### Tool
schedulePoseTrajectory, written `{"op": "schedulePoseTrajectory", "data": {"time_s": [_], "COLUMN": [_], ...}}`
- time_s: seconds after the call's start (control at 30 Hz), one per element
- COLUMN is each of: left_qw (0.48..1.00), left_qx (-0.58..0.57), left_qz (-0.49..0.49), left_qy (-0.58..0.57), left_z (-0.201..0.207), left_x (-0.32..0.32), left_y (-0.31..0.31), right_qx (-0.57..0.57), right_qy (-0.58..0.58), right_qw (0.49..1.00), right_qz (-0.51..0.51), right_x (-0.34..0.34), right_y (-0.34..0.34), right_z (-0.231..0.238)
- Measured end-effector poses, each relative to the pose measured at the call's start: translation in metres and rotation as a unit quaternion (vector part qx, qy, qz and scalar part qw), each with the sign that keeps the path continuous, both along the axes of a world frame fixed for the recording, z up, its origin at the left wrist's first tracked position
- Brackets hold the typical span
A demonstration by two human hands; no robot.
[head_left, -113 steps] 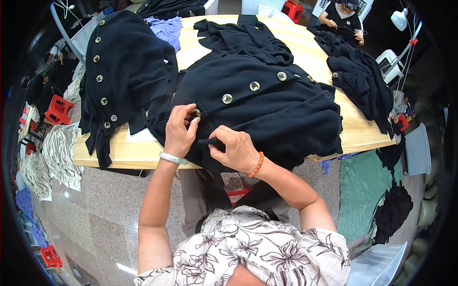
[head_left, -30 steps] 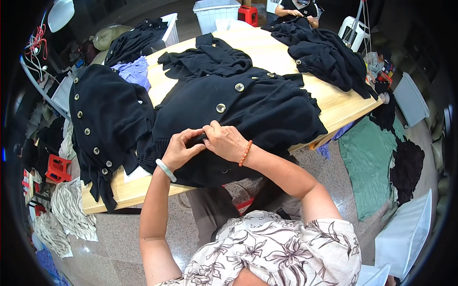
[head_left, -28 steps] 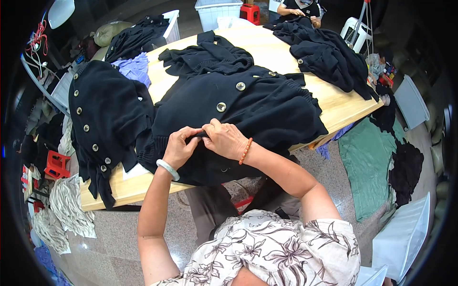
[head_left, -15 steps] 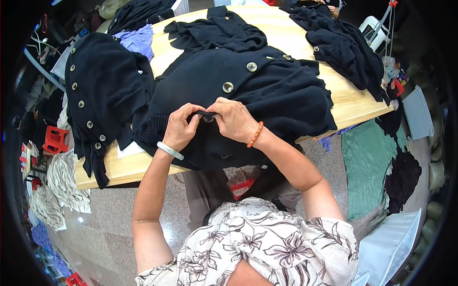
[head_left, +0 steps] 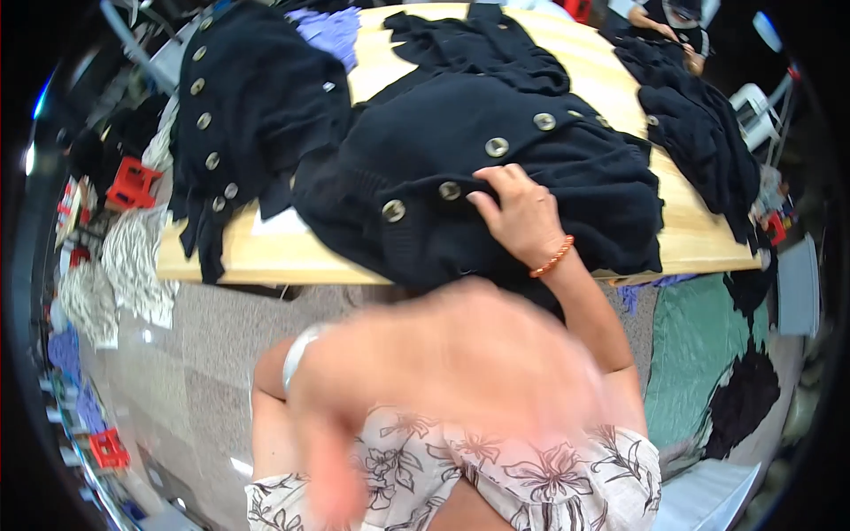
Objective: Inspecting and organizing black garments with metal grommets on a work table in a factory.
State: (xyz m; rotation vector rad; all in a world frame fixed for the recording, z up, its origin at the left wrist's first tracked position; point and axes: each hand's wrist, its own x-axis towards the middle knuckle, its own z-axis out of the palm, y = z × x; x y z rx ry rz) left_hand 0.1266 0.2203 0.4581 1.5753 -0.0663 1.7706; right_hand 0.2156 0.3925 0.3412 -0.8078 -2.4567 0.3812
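Note:
A black knit cardigan [head_left: 425, 133] with large shiny round buttons lies spread on the wooden table in front of me. My right hand [head_left: 522, 212], wearing an orange bead bracelet, rests on it beside the button band, thumb and fingers apart. Near its thumb is one button [head_left: 450, 190]; another button [head_left: 393, 210] sits at the ribbed hem. My left hand [head_left: 443, 363], with a pale bangle, is lifted off the cloth close to the camera. Motion smears its fingers, so whether they hold anything cannot be made out.
More black cardigans lie on the table [head_left: 345, 261]: a buttoned one [head_left: 257, 106] at left, another [head_left: 699, 133] at right. Purple cloth [head_left: 328, 35] is at the back. Red stools [head_left: 133, 183] and pale cloth bundles [head_left: 137, 265] stand left; green sheeting [head_left: 699, 354] covers floor at right. Another person [head_left: 673, 22] sits far right.
Both hands have let go of the cardigan's pinched edge. The left hand has risen toward the camera; the right has moved right onto the cloth. The view has shifted, and the hem button now shows.

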Motion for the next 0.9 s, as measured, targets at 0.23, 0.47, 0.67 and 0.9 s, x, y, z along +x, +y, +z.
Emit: {"op": "schedulePoseTrajectory", "data": {"time_s": [0.23,0.47,0.67,0.9], "left_qw": [0.999,0.991,0.991,0.996], "left_qx": [0.009,0.019,0.07,-0.023], "left_qz": [0.041,0.126,-0.043,-0.072], "left_qy": [0.031,0.033,0.106,0.049], "left_z": [0.034,0.033,0.042,0.042], "left_x": [0.004,0.007,-0.008,-0.003], "left_y": [-0.045,-0.054,-0.037,-0.036], "right_qx": [-0.006,-0.003,0.009,0.058], "right_qy": [0.019,0.028,-0.001,-0.033], "right_qw": [1.0,0.999,1.0,0.998], "right_qz": [0.02,0.033,0.024,0.018], "right_x": [0.0,-0.001,0.005,0.009], "right_y": [-0.002,-0.005,-0.004,-0.008], "right_z": [0.006,0.002,0.006,0.009]}}
